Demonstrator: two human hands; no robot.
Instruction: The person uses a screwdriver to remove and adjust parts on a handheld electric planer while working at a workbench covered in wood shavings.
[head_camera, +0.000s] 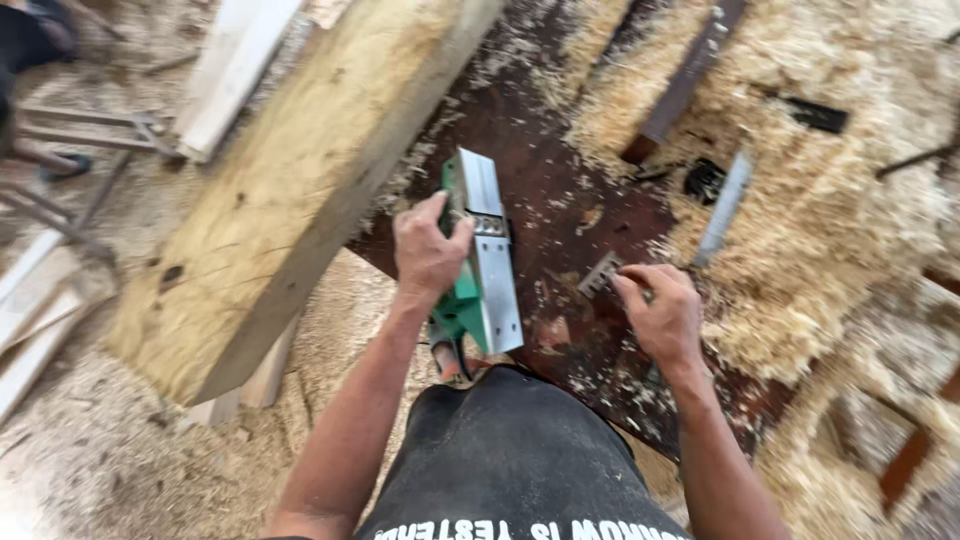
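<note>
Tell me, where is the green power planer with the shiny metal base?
In the head view, the green power planer lies centre-left on the dark rusty metal sheet, gripped by the left hand, beside the big wooden beam.

A dark rust-brown work surface (560, 210) is seen at centre, dusted w/ chips; a thick pale timber beam (290, 190) is laid diagonally just left of it, knots showing; pale wood shavings (830, 210) are heaped right of the surface, w/ a brown bar (680, 85) and a grey metal strip (725, 205) half buried in them; white boards (235, 70) are propped beyond the beam; sawdust-covered floor (90, 460) is spread below the beam; even daylight throughout.
</note>
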